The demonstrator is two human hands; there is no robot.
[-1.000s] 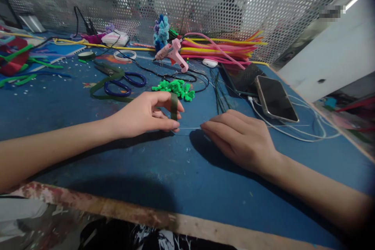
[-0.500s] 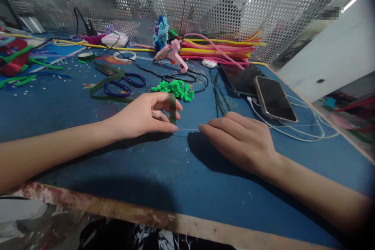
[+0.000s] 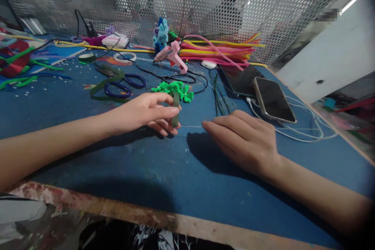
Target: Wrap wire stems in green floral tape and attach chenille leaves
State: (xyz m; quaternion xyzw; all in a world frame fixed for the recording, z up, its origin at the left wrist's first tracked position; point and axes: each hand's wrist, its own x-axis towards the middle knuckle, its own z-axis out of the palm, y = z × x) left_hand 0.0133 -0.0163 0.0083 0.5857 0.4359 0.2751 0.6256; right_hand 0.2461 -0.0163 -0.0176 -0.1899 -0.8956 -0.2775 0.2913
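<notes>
A strip of dark green tape [image 3: 175,110] stands upright at the fingertips of my left hand [image 3: 155,113], its thumb and fingers closed on it. From the tape's lower end a thin pale wire [image 3: 191,126] runs level to the right. My right hand [image 3: 244,136] pinches the wire's other side between thumb and fingertips, knuckles up. Just behind my left hand lie bright green fuzzy flowers [image 3: 174,87]. Blue-handled scissors [image 3: 117,89], with a green tape band over them, rest behind my left wrist. Dark green stems [image 3: 218,95] lie behind my right hand.
Farther back on the blue table [image 3: 140,187] are a pink glue gun [image 3: 178,60], its black cable, a blue fuzzy flower bunch [image 3: 161,35] and pink and yellow pipe cleaners [image 3: 216,51]. At right lie a phone [image 3: 274,99] and white cables. A perforated metal screen [image 3: 205,4] stands behind.
My left thumb has risen from the wire end to the middle of the green tape, and the fingers have shifted below it. My right hand has moved very slightly right.
</notes>
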